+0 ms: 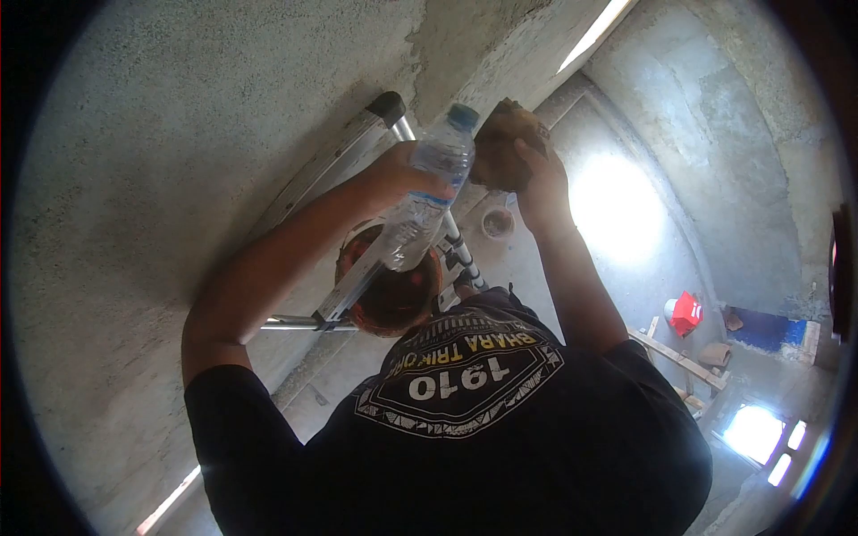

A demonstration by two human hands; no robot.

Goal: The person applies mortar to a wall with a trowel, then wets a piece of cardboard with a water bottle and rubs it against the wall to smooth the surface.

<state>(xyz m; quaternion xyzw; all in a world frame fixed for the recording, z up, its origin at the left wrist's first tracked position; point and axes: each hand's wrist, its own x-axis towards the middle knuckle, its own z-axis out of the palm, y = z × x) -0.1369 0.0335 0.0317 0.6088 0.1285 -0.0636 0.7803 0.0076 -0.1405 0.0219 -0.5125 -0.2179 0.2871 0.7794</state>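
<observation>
My left hand (402, 177) is wrapped round a clear plastic bottle (407, 232) with a blue cap and a blue label band. The bottle is tilted, cap end up and away from me, and little or no liquid shows in it. In my right hand (543, 189) is a brown, rough-surfaced sponge-like block (508, 147), gripped from its right side with the thumb across its face. The block sits just right of the bottle's cap. Below the bottle hangs or stands an orange-rimmed bucket (371, 323) with a dark inside, partly hidden by the bottle and a ladder rail.
An aluminium ladder (335, 170) leans against the rough grey wall (161, 134) at my left. On the floor far below are a round pale container (498, 223), a red object (686, 313) and wooden planks (679, 359). Bright light patches wash out part of the floor.
</observation>
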